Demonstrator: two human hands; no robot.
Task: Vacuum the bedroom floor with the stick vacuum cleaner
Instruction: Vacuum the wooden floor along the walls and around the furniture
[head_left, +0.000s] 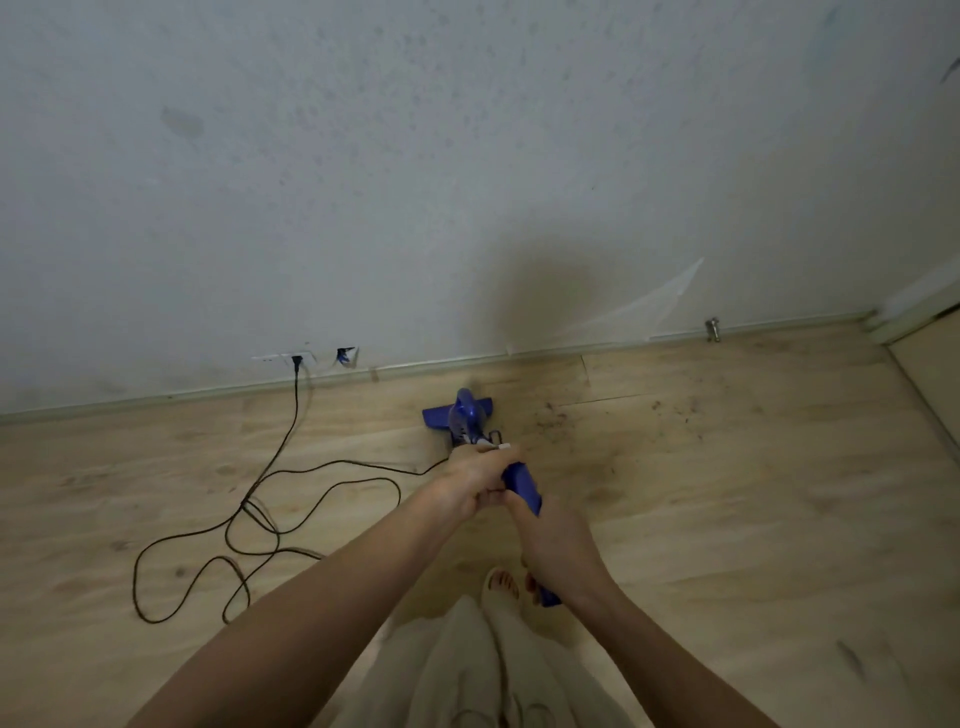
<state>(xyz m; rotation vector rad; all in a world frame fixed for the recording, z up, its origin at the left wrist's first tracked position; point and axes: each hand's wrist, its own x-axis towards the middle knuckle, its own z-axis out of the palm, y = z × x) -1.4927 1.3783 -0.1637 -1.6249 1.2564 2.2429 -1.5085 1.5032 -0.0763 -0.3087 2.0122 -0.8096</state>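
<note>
Both bare forearms reach forward and down from the lower edge of the view, converging toward the middle. The left hand (470, 480) sits farther forward, its fingers curled round the upper part of the blue handle (522, 486), knuckles turned up. The right hand (553, 545) sits just behind it and nearer the body, gripping the rear of the same handle with its back facing up, its thumb almost touching the left hand's fingers.
</note>
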